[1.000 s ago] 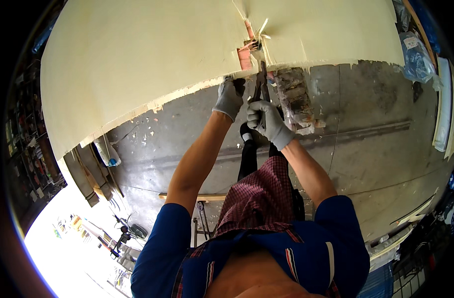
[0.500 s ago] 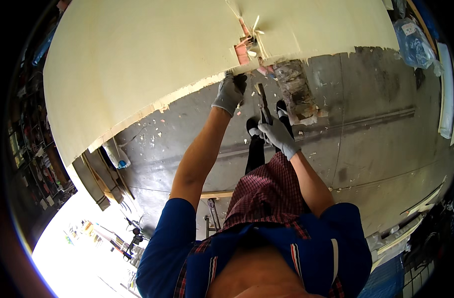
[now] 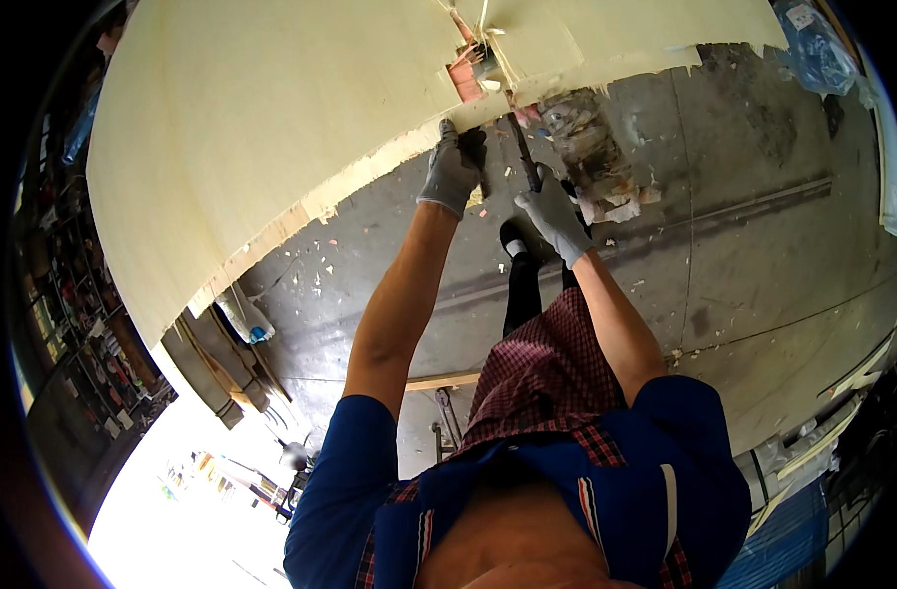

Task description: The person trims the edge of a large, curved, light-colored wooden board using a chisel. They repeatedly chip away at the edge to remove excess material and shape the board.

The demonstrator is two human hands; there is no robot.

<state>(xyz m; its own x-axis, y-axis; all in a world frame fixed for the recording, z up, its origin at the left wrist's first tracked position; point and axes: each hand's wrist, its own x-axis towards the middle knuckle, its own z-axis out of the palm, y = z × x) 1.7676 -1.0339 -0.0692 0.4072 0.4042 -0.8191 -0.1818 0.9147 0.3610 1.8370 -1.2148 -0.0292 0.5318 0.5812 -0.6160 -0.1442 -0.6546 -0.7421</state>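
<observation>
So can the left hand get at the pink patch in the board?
Likely yes: the left hand is at the board's edge, close to the pink patch; nothing visible blocks the way.

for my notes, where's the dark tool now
In the head view, the dark tool is above and right of centre, in the right hand, its far end at the pale panel.

Narrow gap between grey-gloved left hand point(image 3: 450, 179) and dark long-handled tool point(image 3: 524, 149), pale-yellow splintered-edged panel point(image 3: 271, 118) barring the way ahead, rough brown-grey block point(image 3: 591, 147) just right of the tool, open room above grey concrete floor point(image 3: 748, 285) farther right
</observation>
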